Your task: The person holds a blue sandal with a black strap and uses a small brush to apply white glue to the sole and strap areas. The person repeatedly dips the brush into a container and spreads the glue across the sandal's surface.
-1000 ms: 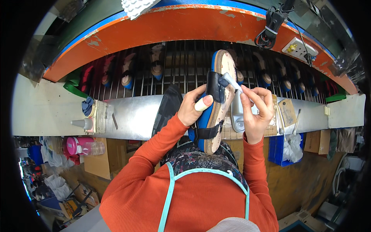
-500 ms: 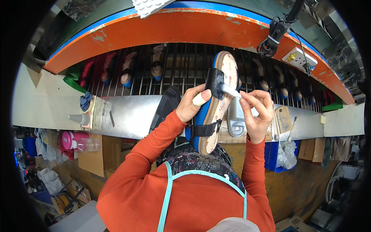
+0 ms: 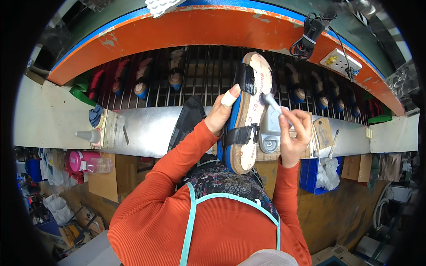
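My left hand [image 3: 222, 111], its thumb wrapped in pale tape, grips the side of a shoe on a blue last [image 3: 238, 113]. The shoe stands tilted upward with its pale insole bottom [image 3: 259, 80] facing me and a cork-coloured edge. Two black straps [image 3: 239, 136] fold over onto this bottom. In my right hand [image 3: 295, 133] a small brush [image 3: 274, 104] with a pale grey handle is pinched between thumb and fingers. Its dark bristles are at the right edge of the bottom, near mid-length. Behind the shoe, a grey container [image 3: 270, 126] is partly hidden.
A rack of metal rods [image 3: 199, 80] under the orange beam [image 3: 199, 31] carries several lasted shoes [image 3: 175, 77]. On the metal ledge [image 3: 146, 128] lie a black flat piece [image 3: 188, 117] and a thin blade-like strip [image 3: 125, 134]. A blue crate [image 3: 310, 177] hangs lower right; cables [image 3: 308, 37] dangle above.
The brush has moved from the upper strap's end to the right edge of the insole bottom. My left hand has turned the shoe so its bottom faces me more.
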Demonstrator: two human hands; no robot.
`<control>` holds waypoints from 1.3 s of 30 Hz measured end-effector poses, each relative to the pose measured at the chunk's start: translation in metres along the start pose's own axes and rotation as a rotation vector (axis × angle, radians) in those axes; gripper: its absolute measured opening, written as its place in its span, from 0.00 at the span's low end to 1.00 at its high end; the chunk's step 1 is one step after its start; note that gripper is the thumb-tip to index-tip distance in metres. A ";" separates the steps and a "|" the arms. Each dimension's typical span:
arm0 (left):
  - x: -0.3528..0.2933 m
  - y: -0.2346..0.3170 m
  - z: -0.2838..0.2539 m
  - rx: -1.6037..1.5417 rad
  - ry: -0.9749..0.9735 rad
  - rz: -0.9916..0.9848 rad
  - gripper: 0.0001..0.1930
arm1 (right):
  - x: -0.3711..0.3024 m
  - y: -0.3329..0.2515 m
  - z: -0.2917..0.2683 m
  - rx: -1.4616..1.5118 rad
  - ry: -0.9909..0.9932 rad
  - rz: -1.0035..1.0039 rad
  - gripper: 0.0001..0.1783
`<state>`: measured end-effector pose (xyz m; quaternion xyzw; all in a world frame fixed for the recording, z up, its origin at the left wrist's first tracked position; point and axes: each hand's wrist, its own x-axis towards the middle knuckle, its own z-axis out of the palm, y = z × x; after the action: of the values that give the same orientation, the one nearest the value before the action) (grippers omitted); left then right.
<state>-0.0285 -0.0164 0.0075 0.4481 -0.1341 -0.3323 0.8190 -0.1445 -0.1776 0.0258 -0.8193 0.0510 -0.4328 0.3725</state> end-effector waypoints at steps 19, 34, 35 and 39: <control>-0.017 0.001 -0.015 0.352 0.067 0.071 0.37 | -0.010 -0.018 0.022 -0.173 0.035 -0.066 0.14; -0.004 0.006 -0.022 0.370 0.094 0.122 0.36 | -0.029 -0.014 0.009 0.029 -0.181 0.047 0.12; -0.003 0.006 -0.021 0.282 0.111 0.115 0.33 | -0.029 -0.013 0.006 0.034 -0.200 0.053 0.12; 0.002 0.009 -0.019 0.245 0.109 0.088 0.33 | -0.028 -0.011 -0.001 0.118 -0.260 0.126 0.12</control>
<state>-0.0133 -0.0020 0.0035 0.5558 -0.1484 -0.2524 0.7781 -0.1652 -0.1584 0.0145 -0.8404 0.0281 -0.3012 0.4497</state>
